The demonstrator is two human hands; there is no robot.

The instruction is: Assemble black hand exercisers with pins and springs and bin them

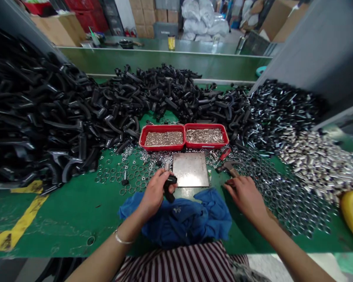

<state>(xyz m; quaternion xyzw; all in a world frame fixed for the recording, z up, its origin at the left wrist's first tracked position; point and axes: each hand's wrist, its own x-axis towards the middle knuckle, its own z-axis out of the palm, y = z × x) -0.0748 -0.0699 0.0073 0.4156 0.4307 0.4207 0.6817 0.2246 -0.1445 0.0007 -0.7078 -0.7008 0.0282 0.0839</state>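
The left hand (156,188) is clamping a black part (169,190) at eight o'clock from the plate (191,169), apparently steadying it, while the right hand (248,194) is covering a hammer (229,168) at three o'clock, its grip unclear.

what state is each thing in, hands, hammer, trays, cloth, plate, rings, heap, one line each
Left hand: closed around a black part
Right hand: at the hammer, hold unclear
Hammer: handle partly hidden
Red trays: open, both holding small metal pieces
Blue cloth: crumpled
Metal plate: lying flat
Metal rings: loose, spread out
Black heap: loosely piled
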